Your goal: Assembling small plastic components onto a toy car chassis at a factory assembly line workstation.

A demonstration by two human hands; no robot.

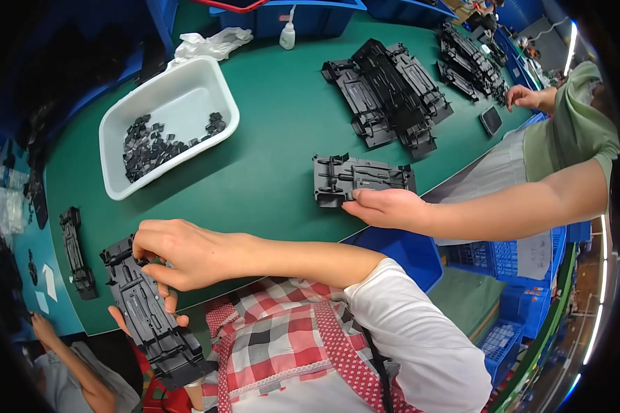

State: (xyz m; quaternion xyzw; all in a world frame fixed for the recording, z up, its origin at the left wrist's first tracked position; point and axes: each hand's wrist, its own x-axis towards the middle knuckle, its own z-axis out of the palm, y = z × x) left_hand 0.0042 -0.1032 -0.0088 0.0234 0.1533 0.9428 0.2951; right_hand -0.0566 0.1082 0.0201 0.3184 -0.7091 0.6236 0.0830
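Observation:
A long black plastic toy-car chassis (141,303) lies tilted at the table's near left edge. My left hand (171,303) grips it from beneath, with fingertips showing on both its sides; the palm is hidden under it. Over the chassis's far end, my right hand (176,251) is closed, thumb and fingers pinched together against the plastic. Whatever small piece may be between those fingertips is hidden. Just left of it, another narrow black chassis (78,253) rests on the green table (269,138).
A white tub (231,103) holds small black parts. Right of it, a co-worker's hand (386,206) holds another chassis (351,177). Several chassis (393,93) are stacked farther back. A small white bottle (288,34) and crumpled white cloth (210,47) lie by blue bins (324,20).

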